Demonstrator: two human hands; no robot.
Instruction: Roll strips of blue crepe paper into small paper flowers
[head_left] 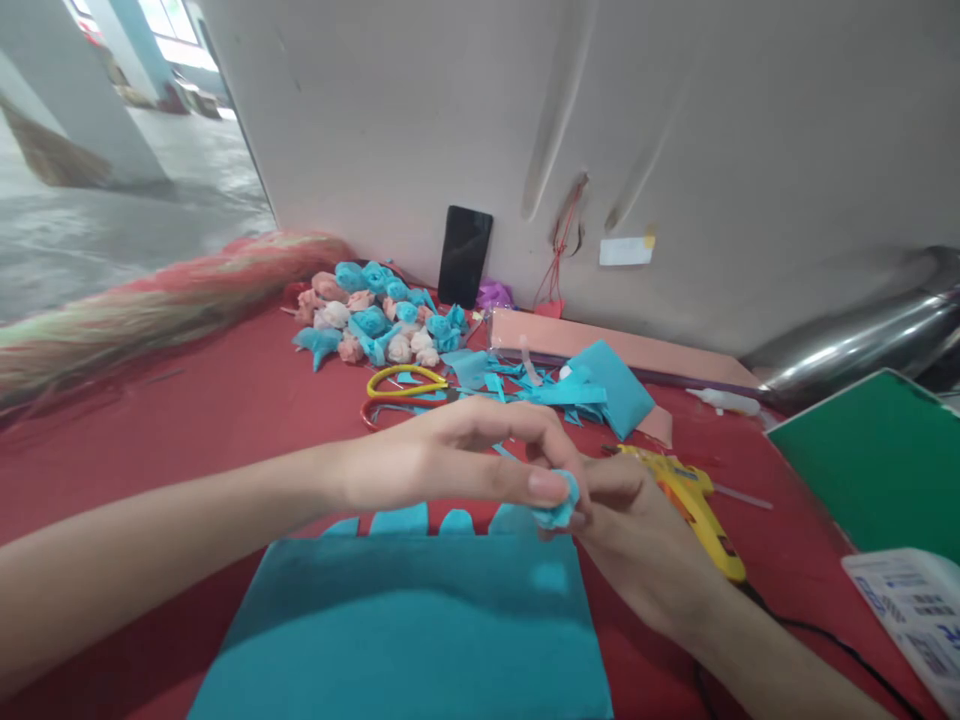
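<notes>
A small rolled blue crepe-paper flower (558,508) is pinched between the thumb and fingers of my left hand (457,460). My right hand (637,540) closes on the same flower from the right, its fingertips partly hidden behind it. Below both hands lies a blue paper sheet (405,630). Several rounded blue paper petals (400,520) stick out along its far edge. Just beyond my right hand rests a yellow glue gun (694,510). Scissors with a yellow and a red handle loop (405,381) lie behind my left hand.
Finished paper flowers (375,315) form a heap at the back left. A phone (465,257) leans on the grey panel (375,120). Blue paper scraps (525,385), a pink paper strip (622,345) and a green board (870,460) lie around. A black cord (832,645) runs at the right.
</notes>
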